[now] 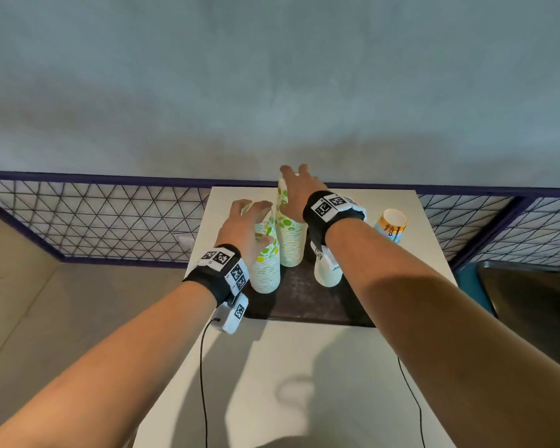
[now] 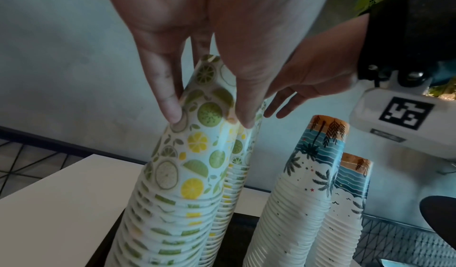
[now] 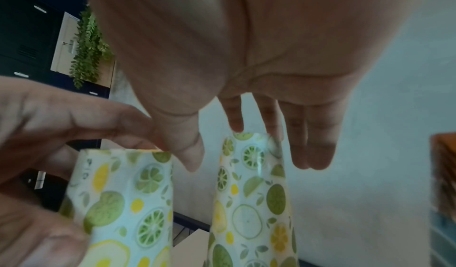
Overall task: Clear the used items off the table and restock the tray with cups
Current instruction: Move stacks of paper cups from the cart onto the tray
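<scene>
Two upside-down stacks of lemon-print cups stand on the dark tray (image 1: 304, 305). My left hand (image 1: 256, 221) is on the near lemon stack (image 1: 267, 263); in the left wrist view its fingertips (image 2: 170, 111) and thumb pinch the top cup (image 2: 207, 103). My right hand (image 1: 291, 189) hovers over the far lemon stack (image 1: 291, 234). In the right wrist view its straight fingers (image 3: 234, 119) hang behind that stack's top (image 3: 251, 173), and the thumb is off it. Two palm-print stacks (image 2: 313, 173) stand to the right on the tray, mostly hidden under my right wrist in the head view.
A single orange and blue cup (image 1: 392, 224) lies tilted on the white table (image 1: 304, 367) right of the tray. A wire-mesh railing (image 1: 110, 221) runs behind the table. A dark metal bin (image 1: 530, 292) sits off the table's right edge. Camera cables hang from both wrists.
</scene>
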`<state>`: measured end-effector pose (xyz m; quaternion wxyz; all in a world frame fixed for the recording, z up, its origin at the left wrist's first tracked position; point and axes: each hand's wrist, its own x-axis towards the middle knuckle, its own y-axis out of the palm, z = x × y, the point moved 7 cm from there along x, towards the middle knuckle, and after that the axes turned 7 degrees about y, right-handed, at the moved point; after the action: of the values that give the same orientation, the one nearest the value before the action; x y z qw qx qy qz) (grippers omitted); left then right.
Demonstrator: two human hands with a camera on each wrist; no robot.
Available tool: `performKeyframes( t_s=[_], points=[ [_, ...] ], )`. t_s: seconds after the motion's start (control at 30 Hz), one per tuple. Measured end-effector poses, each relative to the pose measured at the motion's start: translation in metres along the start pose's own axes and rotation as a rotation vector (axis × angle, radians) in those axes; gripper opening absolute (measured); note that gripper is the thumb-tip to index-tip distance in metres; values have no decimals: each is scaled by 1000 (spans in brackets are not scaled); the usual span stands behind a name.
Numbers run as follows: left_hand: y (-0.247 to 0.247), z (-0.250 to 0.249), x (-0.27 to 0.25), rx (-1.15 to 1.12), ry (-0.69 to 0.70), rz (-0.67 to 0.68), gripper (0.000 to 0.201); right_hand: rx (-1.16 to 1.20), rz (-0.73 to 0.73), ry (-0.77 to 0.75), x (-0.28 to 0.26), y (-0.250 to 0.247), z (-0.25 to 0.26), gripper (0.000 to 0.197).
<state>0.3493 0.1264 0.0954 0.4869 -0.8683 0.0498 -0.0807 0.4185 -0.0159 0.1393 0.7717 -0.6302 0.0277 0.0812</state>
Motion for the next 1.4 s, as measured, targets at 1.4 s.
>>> performKeyframes(
  t_s=[1.4],
  points=[
    [-5,-81,22,179,325,-8,94,112,-91,108,-62,-13,-94,81]
  ],
)
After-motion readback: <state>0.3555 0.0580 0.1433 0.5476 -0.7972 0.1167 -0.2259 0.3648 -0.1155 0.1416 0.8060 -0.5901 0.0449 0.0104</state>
